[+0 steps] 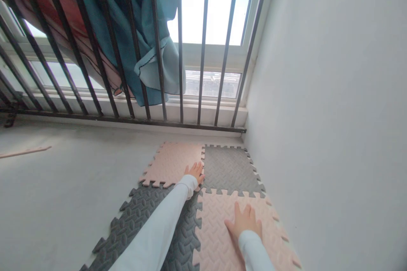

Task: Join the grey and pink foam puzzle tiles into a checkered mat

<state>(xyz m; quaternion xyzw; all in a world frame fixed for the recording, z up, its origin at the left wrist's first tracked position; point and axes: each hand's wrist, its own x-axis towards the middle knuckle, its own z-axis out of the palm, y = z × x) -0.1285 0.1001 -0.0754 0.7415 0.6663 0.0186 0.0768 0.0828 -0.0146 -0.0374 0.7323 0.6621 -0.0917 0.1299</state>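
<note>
Four interlocking foam floor tiles lie in the corner by the wall. My left hand (195, 171) presses flat on the seam where the far pink tile (173, 163) meets the far grey tile (230, 169). My right hand (244, 220) lies flat, fingers spread, on the near pink tile (216, 237). The near dark grey tile (140, 220) runs under my left sleeve. Neither hand holds anything.
A white wall (333, 114) rises close on the right. Black metal bars (203, 51) front the window ahead, with teal cloth (140, 29) and red cloth (60, 17) hanging behind them. A thin pink foam strip (25, 151) lies on the grey floor (63, 186) at far left.
</note>
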